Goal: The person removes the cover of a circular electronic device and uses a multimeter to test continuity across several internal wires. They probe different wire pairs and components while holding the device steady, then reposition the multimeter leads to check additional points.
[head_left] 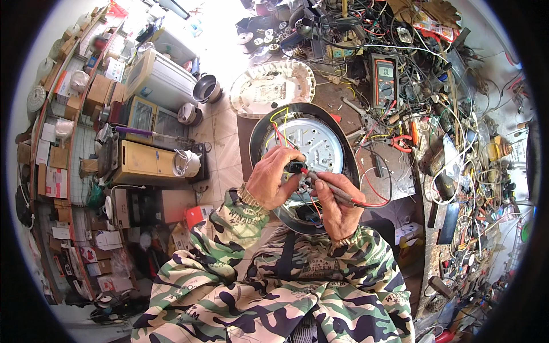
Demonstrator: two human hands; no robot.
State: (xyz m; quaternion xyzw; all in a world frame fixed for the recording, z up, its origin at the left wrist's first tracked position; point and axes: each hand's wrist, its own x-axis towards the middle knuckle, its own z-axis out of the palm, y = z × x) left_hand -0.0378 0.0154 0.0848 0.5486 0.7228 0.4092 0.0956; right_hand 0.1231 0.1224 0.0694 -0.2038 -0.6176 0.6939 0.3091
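Note:
My left hand (271, 178) pinches a small black part (295, 167) between thumb and fingers; its exact kind I cannot make out. In my right hand (339, 212) is a grey multimeter probe (336, 194) with a red lead, held like a pen. Its reddish tip points at the black part; whether they touch is hard to tell. Both hands are over an opened round appliance base (257, 134), dark-rimmed, with a silvery metal disc (329, 146) inside. Red and yellow wires (278, 122) come out of it. A digital multimeter (384, 80) lies beyond, its screen lit.
A dirty cream-coloured round cover (272, 88) lies past the base. Orange-handled pliers (402, 143) rest on the bench at right, among tangled cables and parts. Shelves of boxes (56, 183) line the left, near a metal pot (207, 90) and old appliances.

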